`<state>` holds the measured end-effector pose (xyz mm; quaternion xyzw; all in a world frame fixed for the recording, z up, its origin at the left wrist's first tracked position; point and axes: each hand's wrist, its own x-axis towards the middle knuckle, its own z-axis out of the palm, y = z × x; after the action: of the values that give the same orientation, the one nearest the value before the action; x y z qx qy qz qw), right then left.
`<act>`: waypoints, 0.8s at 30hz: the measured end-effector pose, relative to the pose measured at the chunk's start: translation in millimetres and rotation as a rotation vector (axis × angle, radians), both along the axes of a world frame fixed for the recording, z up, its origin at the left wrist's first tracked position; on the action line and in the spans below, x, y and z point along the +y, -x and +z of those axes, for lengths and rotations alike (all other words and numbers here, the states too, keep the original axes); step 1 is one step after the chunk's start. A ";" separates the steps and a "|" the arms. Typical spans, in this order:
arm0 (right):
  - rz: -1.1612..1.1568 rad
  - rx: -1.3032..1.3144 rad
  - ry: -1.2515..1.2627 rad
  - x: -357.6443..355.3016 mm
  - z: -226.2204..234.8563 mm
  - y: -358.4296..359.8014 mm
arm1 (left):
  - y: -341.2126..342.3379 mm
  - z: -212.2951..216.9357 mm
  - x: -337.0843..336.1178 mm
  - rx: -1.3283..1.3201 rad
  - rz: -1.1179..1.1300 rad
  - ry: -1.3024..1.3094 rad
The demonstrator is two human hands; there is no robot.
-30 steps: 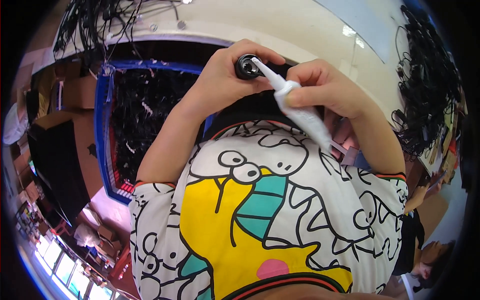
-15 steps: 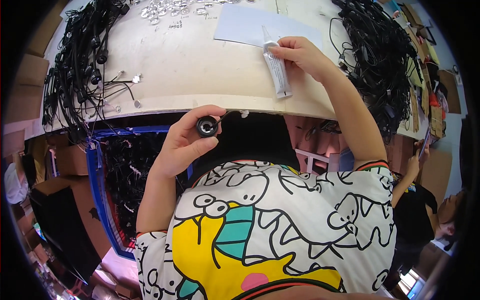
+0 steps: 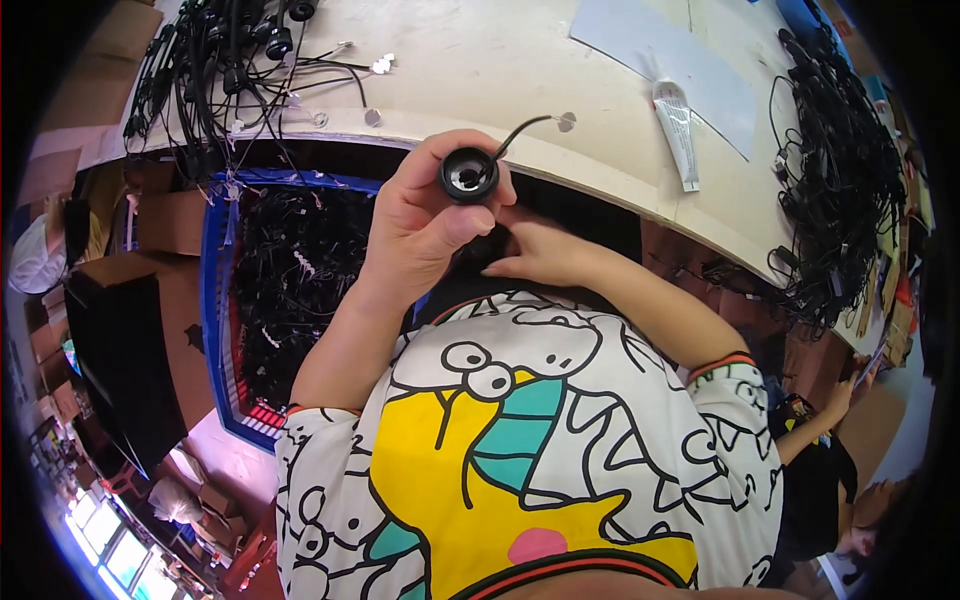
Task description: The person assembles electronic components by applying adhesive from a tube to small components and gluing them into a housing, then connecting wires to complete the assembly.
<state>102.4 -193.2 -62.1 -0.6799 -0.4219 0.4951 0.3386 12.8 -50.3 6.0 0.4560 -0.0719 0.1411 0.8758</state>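
Two bare hands, head view. The left hand [image 3: 415, 225] grips a black round part [image 3: 470, 178], thumb at the near edge and fingers wrapped around the far side; the open face of the part is turned up toward the camera, showing a shiny interior within a dark rim. The part is held in front of the near edge of the pale table [image 3: 470, 70], above the person's lap. A short black cable [image 3: 522, 128] rises beside the rim and bends rightward over the table edge, its tip at a small greyish disc [image 3: 567, 122]; whether the two are joined cannot be told. The right hand [image 3: 545, 250] lies lower, just to the right of the left wrist, its fingers pointing left into dark shadow; whether it grasps anything cannot be told. A white tube [image 3: 677, 135] lies on the table, well apart from both hands, its upper end overlapping a pale sheet [image 3: 715, 85]. Tangled black cords [image 3: 830, 170] lie along the table's right side; further black leads [image 3: 195, 85] fill its left corner. Below, at left, stands a blue crate [image 3: 212, 300] holding dark pieces.
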 end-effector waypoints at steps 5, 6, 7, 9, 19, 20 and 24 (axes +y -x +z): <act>-0.055 0.404 -0.012 33.2 -81.2 11.3 | 2.0 10.5 5.6 0.043 0.079 -0.105; -0.075 0.349 0.047 30.2 -100.7 7.5 | 1.6 10.5 7.9 0.009 0.091 -0.134; -0.091 0.294 0.109 27.6 -106.7 5.2 | 3.8 16.5 9.2 -0.003 0.085 -0.139; -0.081 0.194 0.121 22.0 -108.6 1.0 | 4.0 18.2 9.7 0.000 0.088 -0.130; -0.054 -0.267 -0.391 11.4 -132.2 11.3 | 9.7 17.6 10.2 0.166 0.148 -0.408; -0.053 -0.260 -0.385 9.4 -142.8 10.0 | 11.0 18.4 9.6 0.174 0.148 -0.403; -0.070 -0.055 -0.245 4.9 -198.7 3.2 | 12.5 19.1 11.7 0.215 0.215 -0.511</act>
<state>99.1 -188.2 -260.7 -0.6611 -0.4644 0.4088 0.4245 0.3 -38.5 25.2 0.6789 0.0370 0.1615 0.7153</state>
